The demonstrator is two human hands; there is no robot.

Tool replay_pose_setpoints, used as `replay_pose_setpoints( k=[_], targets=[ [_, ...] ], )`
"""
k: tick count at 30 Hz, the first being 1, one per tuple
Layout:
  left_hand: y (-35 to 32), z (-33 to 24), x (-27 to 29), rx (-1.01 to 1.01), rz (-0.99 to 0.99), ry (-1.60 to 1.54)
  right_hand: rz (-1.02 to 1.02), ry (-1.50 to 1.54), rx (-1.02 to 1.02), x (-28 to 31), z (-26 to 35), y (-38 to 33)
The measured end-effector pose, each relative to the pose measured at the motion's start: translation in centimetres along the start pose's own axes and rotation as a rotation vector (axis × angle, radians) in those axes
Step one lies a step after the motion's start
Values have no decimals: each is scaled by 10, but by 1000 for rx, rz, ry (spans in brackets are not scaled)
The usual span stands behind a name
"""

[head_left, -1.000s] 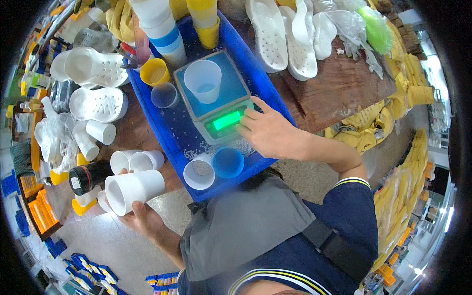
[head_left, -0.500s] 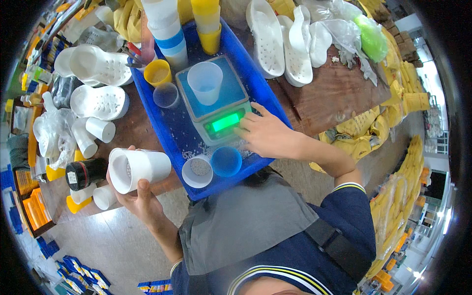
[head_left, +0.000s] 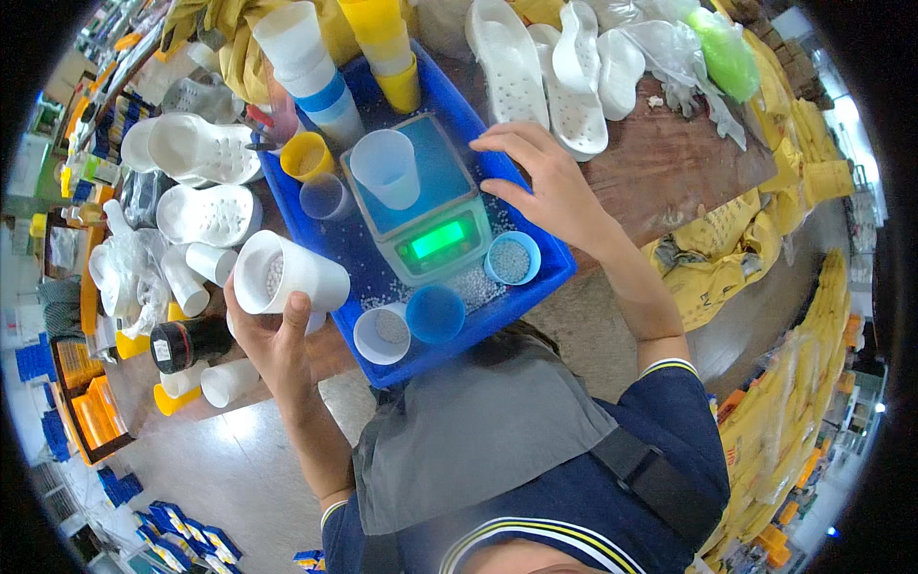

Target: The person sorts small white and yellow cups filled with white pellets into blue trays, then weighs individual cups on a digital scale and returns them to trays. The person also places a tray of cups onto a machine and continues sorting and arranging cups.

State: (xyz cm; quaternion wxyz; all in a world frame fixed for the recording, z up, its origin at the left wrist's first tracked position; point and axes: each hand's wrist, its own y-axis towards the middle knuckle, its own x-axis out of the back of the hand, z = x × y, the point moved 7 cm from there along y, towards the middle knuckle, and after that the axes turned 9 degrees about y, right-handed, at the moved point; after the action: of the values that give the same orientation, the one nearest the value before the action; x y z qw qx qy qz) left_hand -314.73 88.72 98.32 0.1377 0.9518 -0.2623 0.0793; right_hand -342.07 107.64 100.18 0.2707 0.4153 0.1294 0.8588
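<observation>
In my left hand [head_left: 277, 335] is a white plastic cup [head_left: 301, 277] with whitish pellets inside, tilted so its mouth faces left. My right hand [head_left: 545, 182] hovers over the right side of the blue tray [head_left: 368, 368], fingers apart and holding nothing. Between my hands stands a digital scale [head_left: 435, 215] with a lit green display. A translucent cup [head_left: 387, 172] rests on its blue platform. In front of the scale are a white cup [head_left: 381, 335] with pellets, a blue cup [head_left: 436, 314] and a light blue cup [head_left: 513, 258] of pellets. Loose pellets lie on the tray floor.
Stacked white and blue cups [head_left: 311, 72] and yellow cups [head_left: 387, 48] rise at the tray's back. White clogs [head_left: 206, 148] lie left, white shoe pieces [head_left: 512, 67] at back right. A black cylinder [head_left: 186, 342] lies near my left hand. Yellow sacks [head_left: 712, 263] sit right.
My right hand has lifted from beside the scale's display and moved up and right, uncovering the light blue cup of pellets. My left hand and its cup shifted slightly right and up.
</observation>
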Motion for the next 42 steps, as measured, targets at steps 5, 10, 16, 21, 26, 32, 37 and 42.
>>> replay_pose_setpoints(
  k=[5, 10, 16, 21, 26, 32, 37, 42],
  targets=[
    [8, -2, -12, 59, 0, -6, 76, 164, -83, -18, -13, 15],
    [9, -2, -24, 106, 71, 27, 184, 326, -145, -54, -21, 33],
    [22, -12, -41, -42, 97, 83, 299, 401, -127, -92, 1, 57],
    [37, -41, -50, -317, 97, 702, 155, 2, 43, -72, 29, 53],
    [39, -79, -94, -781, 20, 1310, 179, 19, -39, -77, 19, 50],
    [51, -96, -152, -1063, 49, 1413, 113, 153, -50, -83, -13, 51],
    [47, -109, -170, -1232, 35, 1475, 143, 358, -50, -84, -28, 45],
    [43, -128, -100, -1007, -148, 1405, 142, 411, -170, -51, -38, 28]
  ],
)
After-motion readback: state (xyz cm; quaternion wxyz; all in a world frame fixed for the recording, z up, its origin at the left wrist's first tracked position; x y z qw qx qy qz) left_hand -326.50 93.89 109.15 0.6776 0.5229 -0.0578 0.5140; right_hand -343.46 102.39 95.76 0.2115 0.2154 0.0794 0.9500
